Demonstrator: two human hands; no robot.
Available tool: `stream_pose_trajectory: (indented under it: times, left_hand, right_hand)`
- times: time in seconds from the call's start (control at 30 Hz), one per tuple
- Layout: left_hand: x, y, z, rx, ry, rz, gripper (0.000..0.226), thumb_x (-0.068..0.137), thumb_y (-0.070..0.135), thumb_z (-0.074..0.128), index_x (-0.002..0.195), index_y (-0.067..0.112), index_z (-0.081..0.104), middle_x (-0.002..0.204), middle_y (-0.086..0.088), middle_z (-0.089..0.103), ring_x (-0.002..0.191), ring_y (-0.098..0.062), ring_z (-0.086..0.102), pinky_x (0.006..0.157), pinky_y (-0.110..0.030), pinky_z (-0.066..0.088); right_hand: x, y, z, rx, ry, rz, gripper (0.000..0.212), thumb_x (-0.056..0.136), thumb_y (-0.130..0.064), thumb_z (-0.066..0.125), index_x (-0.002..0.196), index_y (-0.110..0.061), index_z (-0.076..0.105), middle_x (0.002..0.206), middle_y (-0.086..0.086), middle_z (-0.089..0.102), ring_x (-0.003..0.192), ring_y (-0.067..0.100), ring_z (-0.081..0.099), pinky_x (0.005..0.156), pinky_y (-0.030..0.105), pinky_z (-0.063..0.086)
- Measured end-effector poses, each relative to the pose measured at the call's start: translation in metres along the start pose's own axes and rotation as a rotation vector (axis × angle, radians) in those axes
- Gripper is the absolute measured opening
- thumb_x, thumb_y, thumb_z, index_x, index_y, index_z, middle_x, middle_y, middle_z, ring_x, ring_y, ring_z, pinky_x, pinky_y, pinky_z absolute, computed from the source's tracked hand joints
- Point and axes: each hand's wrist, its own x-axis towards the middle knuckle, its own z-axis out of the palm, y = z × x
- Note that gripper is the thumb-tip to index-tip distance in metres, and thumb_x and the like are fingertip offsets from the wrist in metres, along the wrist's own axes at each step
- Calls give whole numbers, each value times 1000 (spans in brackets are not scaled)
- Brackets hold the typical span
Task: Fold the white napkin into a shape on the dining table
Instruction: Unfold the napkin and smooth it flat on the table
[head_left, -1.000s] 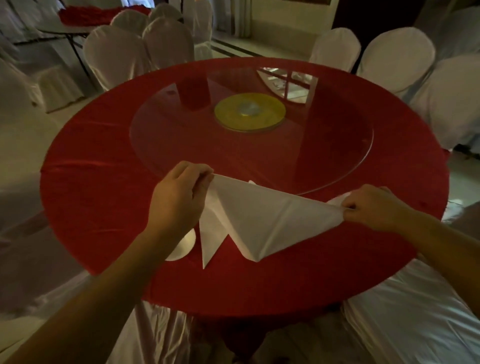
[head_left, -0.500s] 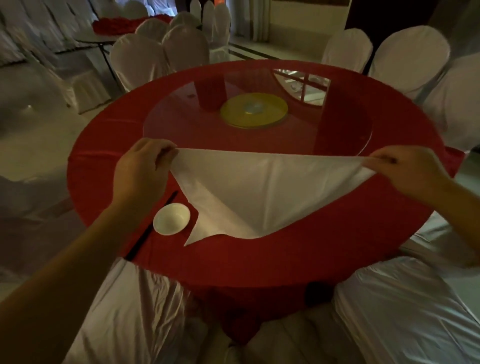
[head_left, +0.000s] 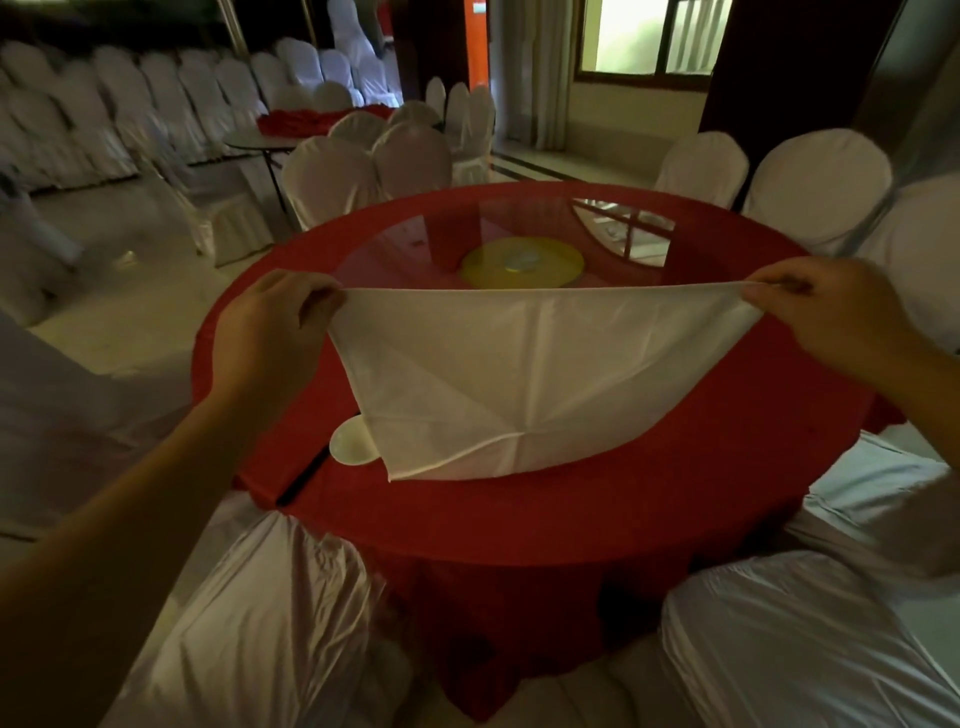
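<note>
Napkin (head_left: 524, 374), white, is held up over the near part of the worktop (head_left: 519, 514), stretched taut along its top edge w/ a folded triangle hanging down; whether its lower tip touches the red cloth cannot be told. Left hand (head_left: 270, 338) fingers are pinched on the left corner, right hand (head_left: 831, 317) fingers pinched on the right corner. Nearest, white-covered chairs (head_left: 805, 644) are seen at the worktop's near rim. A small white dish (head_left: 350, 441) is partly hidden behind the napkin's lower-left edge, w/ a dark chopstick (head_left: 301, 478) just beside it. Farther back, a glass turntable (head_left: 415, 244) w/ a yellow hub (head_left: 519, 260) is seen. Beyond, more covered chairs.
</note>
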Motion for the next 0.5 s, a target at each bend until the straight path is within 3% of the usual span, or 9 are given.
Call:
stream_pose_trajectory:
  times: [0.2,0.37,0.5]
  left_hand:
    - [-4,-2,-23,-40,6,-11,21,93,25,57,106,13,68,102,-8,67,83,-11,52,70,-26,37]
    - [-5,-10,-43,-162,-27,-8,20,92,30,58,106,18,68,95,4,63,82,-13,58,64,-23,41]
    - [-6,-14,-50,-223,-17,17,20,91,31,60,106,19,68,91,7,62,75,-6,57,62,-16,42]
  right_hand:
    - [-16,-40,-19,25,82,26,22,88,-28,65,104,-13,70,86,3,64,75,16,57,64,22,41]
    - [-35,-55,-36,10,195,11,22,86,-33,67,101,-17,71,80,4,64,67,15,56,61,22,44]
    - [-40,-57,-47,85,252,24,25,81,-45,66,101,-31,67,72,-5,62,55,1,57,48,3,42]
